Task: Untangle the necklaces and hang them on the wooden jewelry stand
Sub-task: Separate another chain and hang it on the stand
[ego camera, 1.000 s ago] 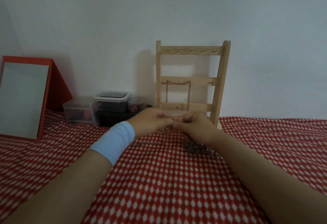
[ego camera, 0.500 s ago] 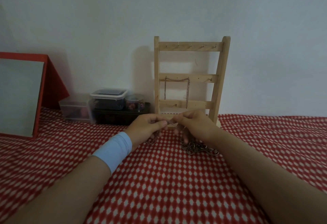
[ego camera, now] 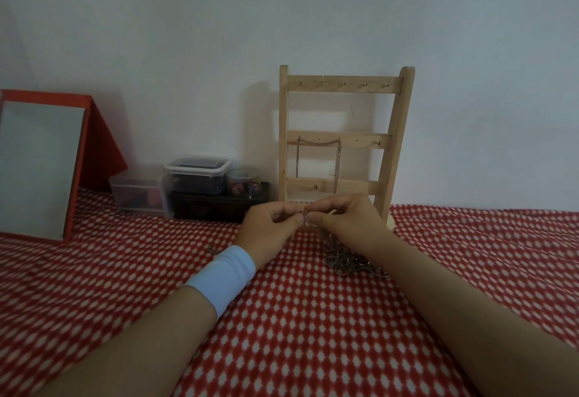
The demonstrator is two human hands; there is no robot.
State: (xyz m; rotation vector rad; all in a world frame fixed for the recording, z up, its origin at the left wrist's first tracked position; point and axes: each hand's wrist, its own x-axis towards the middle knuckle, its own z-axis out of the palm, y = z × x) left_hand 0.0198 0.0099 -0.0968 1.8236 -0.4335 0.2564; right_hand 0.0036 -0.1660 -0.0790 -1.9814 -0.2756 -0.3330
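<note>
**Metal chain (ego camera: 306,218) pinched by both hands in front of the wooden jewelry stand (ego camera: 398,146)**

The left hand (ego camera: 269,224) and right hand (ego camera: 351,221) meet just in front of the stand's base, above the red-and-white cloth (ego camera: 297,334). The fingers of each hand are curled, with thumb and forefinger pinching the same short stretch of chain. A tangled pile of necklaces (ego camera: 347,263) lies on the cloth in front of the stand, beside the right wrist. Whether the pinched chain runs into it cannot be told. One hung necklace (ego camera: 337,161) drapes from the stand's middle rail. The left wrist carries a blue wristband (ego camera: 224,277). Plastic containers (ego camera: 197,174) sit left of the stand, and a red-framed mirror (ego camera: 37,167) leans farther left.
</note>
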